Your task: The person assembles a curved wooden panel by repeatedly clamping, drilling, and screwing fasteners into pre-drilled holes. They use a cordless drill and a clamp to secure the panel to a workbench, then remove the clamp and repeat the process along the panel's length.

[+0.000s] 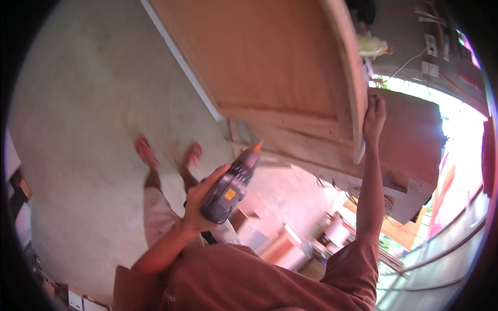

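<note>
In my left hand (pixel 199 205) is a dark cordless drill (pixel 231 189) with an orange tip and a yellow-orange label. Its tip points up and to the right, toward the lower part of a large wooden panel (pixel 275 57), without clearly touching it. The panel stands tilted in front of me and has a pale wooden frame along its edges. My right arm reaches up to the panel's right edge, where my right hand (pixel 374 120) is closed with curled fingers on that edge. A small dark spot shows at its fingers, too small to name.
A bulky brown box-like piece (pixel 407 142) stands right of the panel, against a bright opening. Boxes and boards (pixel 282 249) lie blurred at the lower right. My feet in red sandals (pixel 145 150) stand on the grey concrete floor (pixel 78 129). More items line the lower left rim.
</note>
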`<state>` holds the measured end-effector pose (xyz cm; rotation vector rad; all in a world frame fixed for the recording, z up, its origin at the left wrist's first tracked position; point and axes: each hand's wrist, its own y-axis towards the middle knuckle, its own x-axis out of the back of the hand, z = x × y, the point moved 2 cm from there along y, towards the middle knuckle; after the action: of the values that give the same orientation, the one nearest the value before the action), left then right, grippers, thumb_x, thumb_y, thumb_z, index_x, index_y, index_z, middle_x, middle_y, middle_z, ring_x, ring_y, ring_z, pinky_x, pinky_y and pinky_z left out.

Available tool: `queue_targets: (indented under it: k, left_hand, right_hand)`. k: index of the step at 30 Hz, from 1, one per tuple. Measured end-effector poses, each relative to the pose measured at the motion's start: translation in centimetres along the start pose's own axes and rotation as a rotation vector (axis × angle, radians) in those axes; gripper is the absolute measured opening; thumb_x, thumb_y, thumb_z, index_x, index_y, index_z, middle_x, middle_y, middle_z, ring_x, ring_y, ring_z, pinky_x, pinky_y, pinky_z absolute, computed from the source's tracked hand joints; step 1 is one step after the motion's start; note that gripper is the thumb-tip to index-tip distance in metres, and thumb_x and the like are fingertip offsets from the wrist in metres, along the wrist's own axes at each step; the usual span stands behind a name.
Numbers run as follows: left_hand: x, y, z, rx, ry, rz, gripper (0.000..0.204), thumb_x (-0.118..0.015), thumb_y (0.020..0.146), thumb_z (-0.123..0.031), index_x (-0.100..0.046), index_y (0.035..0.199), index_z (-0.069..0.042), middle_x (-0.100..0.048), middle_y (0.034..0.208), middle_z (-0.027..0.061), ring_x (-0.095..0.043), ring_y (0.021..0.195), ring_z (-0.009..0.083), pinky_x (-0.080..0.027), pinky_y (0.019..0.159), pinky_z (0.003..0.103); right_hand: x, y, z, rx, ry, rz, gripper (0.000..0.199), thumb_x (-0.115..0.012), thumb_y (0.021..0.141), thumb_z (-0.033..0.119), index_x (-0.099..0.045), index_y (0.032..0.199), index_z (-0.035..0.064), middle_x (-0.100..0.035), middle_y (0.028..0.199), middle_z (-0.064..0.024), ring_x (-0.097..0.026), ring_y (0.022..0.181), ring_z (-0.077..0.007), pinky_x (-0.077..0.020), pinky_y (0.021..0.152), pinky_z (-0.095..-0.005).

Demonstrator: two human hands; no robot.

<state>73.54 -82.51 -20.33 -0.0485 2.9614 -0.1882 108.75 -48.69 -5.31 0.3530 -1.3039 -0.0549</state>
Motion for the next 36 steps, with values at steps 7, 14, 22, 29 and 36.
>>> queue_targets:
  k: [7, 14, 22, 29, 36]
  left_hand:
    - [12.2, -3.5, -6.3, 0.091, 0.178, -0.105, 0.087, -0.086, 0.080, -0.015, -0.042, 0.155, -0.004, -0.069, 0.121, 0.0123, -0.067, 0.105, 0.0189, -0.053, 0.096, 0.034]
    - [17.1, 2.5, -17.8, 0.034, -0.103, -0.024, 0.117, -0.097, 0.072, -0.025, -0.026, 0.163, -0.009, -0.063, 0.128, 0.0096, -0.065, 0.092, 0.0164, -0.055, 0.085, 0.032]
    - [9.6, 22.9, -34.4, -0.523, -0.185, 0.215, 0.122, -0.057, 0.073, -0.093, -0.038, 0.148, 0.001, -0.053, 0.133, 0.0188, -0.062, 0.101, 0.0272, -0.052, 0.087, 0.042]
    - [-3.0, 44.8, -39.9, -0.314, -0.392, 0.738, 0.094, -0.076, 0.082, -0.030, -0.028, 0.160, -0.008, -0.053, 0.141, 0.0216, -0.058, 0.129, 0.0333, -0.048, 0.110, 0.049]
    - [-12.5, 61.3, -28.8, -0.136, -0.107, 0.808, 0.104, -0.085, 0.068, -0.013, -0.029, 0.156, -0.009, -0.056, 0.118, 0.0070, -0.060, 0.103, 0.0189, -0.052, 0.093, 0.036]
  right_hand:
    - [0.7, -0.4, -0.5, -0.384, 0.641, -0.344, 0.023, -0.052, 0.109, 0.016, -0.061, 0.125, 0.0016, -0.063, 0.094, -0.0056, -0.063, 0.091, -0.0113, -0.0540, 0.078, -0.0281]
    - [2.1, -8.8, 9.0, -0.621, 1.749, -0.322, 0.019, -0.057, 0.107, 0.017, -0.060, 0.122, 0.0069, -0.064, 0.100, -0.0015, -0.060, 0.080, -0.0100, -0.0498, 0.067, -0.0234]
    - [2.0, -9.5, 13.0, -0.706, 2.080, -0.331, 0.013, -0.058, 0.105, 0.017, -0.059, 0.115, 0.0092, -0.062, 0.100, -0.0012, -0.059, 0.081, -0.0094, -0.0485, 0.066, -0.0235]
    - [0.4, -1.7, 14.9, -0.777, 1.759, -0.338, 0.013, -0.060, 0.105, 0.020, -0.061, 0.111, 0.0086, -0.061, 0.097, -0.0002, -0.052, 0.071, -0.0069, -0.0406, 0.063, -0.0228]
    - [-3.5, 2.4, 16.1, -0.823, 1.276, -0.318, 0.014, -0.061, 0.104, 0.016, -0.063, 0.110, 0.0031, -0.058, 0.087, 0.0017, -0.045, 0.068, -0.0030, -0.0369, 0.060, -0.0216]
